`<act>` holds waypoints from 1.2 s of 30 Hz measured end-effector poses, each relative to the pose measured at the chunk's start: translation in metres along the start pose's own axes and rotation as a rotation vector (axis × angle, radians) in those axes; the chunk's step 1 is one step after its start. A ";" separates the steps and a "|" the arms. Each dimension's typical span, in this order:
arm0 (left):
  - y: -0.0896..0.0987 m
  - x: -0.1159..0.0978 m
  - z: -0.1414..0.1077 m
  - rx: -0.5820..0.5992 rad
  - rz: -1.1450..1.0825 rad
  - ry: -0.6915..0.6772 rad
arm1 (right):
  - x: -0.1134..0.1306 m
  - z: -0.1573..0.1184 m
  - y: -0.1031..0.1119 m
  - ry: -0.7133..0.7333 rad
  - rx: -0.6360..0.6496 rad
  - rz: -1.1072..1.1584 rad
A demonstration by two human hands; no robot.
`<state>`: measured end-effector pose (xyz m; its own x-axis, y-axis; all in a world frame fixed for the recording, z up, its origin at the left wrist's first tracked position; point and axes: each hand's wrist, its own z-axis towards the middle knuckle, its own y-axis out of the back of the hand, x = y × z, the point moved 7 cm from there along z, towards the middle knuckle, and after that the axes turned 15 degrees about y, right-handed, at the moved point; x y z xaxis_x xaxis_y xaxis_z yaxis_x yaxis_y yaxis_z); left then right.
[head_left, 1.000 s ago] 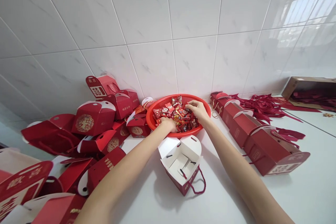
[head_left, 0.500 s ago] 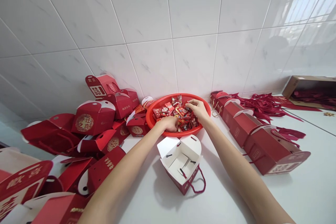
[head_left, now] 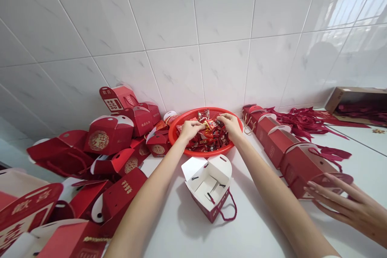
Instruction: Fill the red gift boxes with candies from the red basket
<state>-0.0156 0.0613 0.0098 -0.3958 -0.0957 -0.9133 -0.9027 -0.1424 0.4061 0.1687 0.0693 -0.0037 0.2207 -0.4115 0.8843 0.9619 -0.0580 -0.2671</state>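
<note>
Both of my hands are in a red plastic basket (head_left: 208, 155) filled with red-wrapped candies (head_left: 208, 142). My left hand (head_left: 192, 130) is over its left half, fingers pinched together at a red and gold wrapped candy (head_left: 211, 124). On the right side of the basket, my right hand (head_left: 230, 125) has its fingers curled in among the candies; what they hold is hidden. In front of the basket stands an open gift box (head_left: 208, 193), white inside and dark red outside, with a cord handle. Its bottom flaps show and neither hand touches it.
Red gift boxes (head_left: 110, 135) are heaped at the left. A row of closed boxes (head_left: 276, 145) runs along the right, with dark red ribbons (head_left: 298, 123) behind. Another person's hand (head_left: 341, 201) touches the nearest box. A cardboard box (head_left: 335, 100) stands far right.
My left hand has lifted and moved back in the basket, away from its front rim. My right hand has shifted slightly. Another person's hand has come in from the right.
</note>
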 end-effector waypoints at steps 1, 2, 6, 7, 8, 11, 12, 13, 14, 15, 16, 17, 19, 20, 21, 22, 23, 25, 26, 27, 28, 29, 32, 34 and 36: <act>0.001 0.001 0.001 -0.001 -0.049 0.014 | 0.000 0.000 0.000 0.000 0.000 0.004; 0.002 0.002 0.001 -0.005 -0.084 0.023 | -0.001 0.000 0.000 -0.001 0.001 0.007; 0.005 0.004 0.003 -0.021 -0.143 0.011 | -0.002 0.000 0.000 -0.008 0.005 0.024; 0.005 0.004 0.004 -0.020 -0.150 0.010 | -0.003 0.000 0.000 -0.009 0.006 0.025; 0.005 0.004 0.004 -0.014 -0.158 0.011 | -0.003 0.000 0.000 -0.008 0.007 0.024; 0.002 0.005 0.005 0.023 -0.185 0.004 | -0.002 0.000 0.000 -0.010 0.011 0.013; 0.002 0.005 0.006 0.031 -0.193 -0.004 | -0.002 0.000 0.000 -0.013 0.008 0.007; 0.001 0.005 0.006 0.031 -0.205 -0.010 | -0.001 0.000 0.000 -0.018 0.004 0.004; 0.001 0.005 0.007 0.029 -0.219 -0.016 | -0.001 -0.001 0.000 -0.022 -0.001 0.002; 0.001 0.005 0.007 0.027 -0.233 -0.021 | -0.001 -0.001 0.000 -0.024 -0.002 0.003; 0.001 0.005 0.007 0.026 -0.243 -0.027 | 0.000 -0.001 0.000 -0.024 -0.002 0.005; 0.000 0.004 0.007 0.031 -0.244 -0.036 | 0.000 -0.002 0.000 -0.022 0.001 0.009; -0.002 0.002 0.007 0.049 -0.223 -0.062 | 0.001 -0.002 -0.001 -0.018 0.005 0.013; -0.002 0.001 0.006 0.050 -0.210 -0.079 | 0.001 -0.002 -0.001 -0.018 0.005 0.013; -0.001 -0.001 0.006 0.038 -0.201 -0.097 | 0.001 -0.002 0.000 -0.019 0.005 0.010; 0.002 -0.002 0.005 0.004 -0.196 -0.116 | 0.000 -0.002 0.000 -0.022 0.002 0.007; 0.008 -0.002 0.005 -0.060 -0.194 -0.133 | 0.000 -0.002 0.000 -0.026 -0.001 0.004; 0.023 -0.002 0.003 -0.258 -0.172 -0.149 | -0.001 -0.002 0.001 -0.037 -0.004 -0.003; 0.030 -0.001 0.001 -0.365 -0.144 -0.146 | -0.001 -0.002 0.001 -0.040 -0.005 -0.005; 0.035 0.000 -0.001 -0.450 -0.102 -0.138 | -0.001 -0.002 0.001 -0.039 -0.004 -0.008; 0.037 0.001 -0.002 -0.494 -0.047 -0.127 | -0.001 -0.002 0.001 -0.034 -0.002 -0.010; 0.035 0.002 -0.002 -0.487 0.023 -0.113 | -0.001 -0.002 0.001 -0.027 0.001 -0.012; 0.012 0.011 0.004 -0.252 0.313 -0.031 | 0.000 -0.001 0.000 -0.012 0.004 -0.011; -0.004 0.025 0.007 -0.077 0.484 0.059 | -0.001 -0.001 0.001 -0.009 0.000 -0.006; -0.009 0.037 0.009 0.002 0.557 0.120 | -0.002 -0.001 0.001 -0.010 0.001 -0.005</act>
<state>-0.0242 0.0680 -0.0282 -0.7903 -0.2669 -0.5516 -0.5637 -0.0361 0.8252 0.1691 0.0692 -0.0063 0.2174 -0.4018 0.8896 0.9633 -0.0588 -0.2619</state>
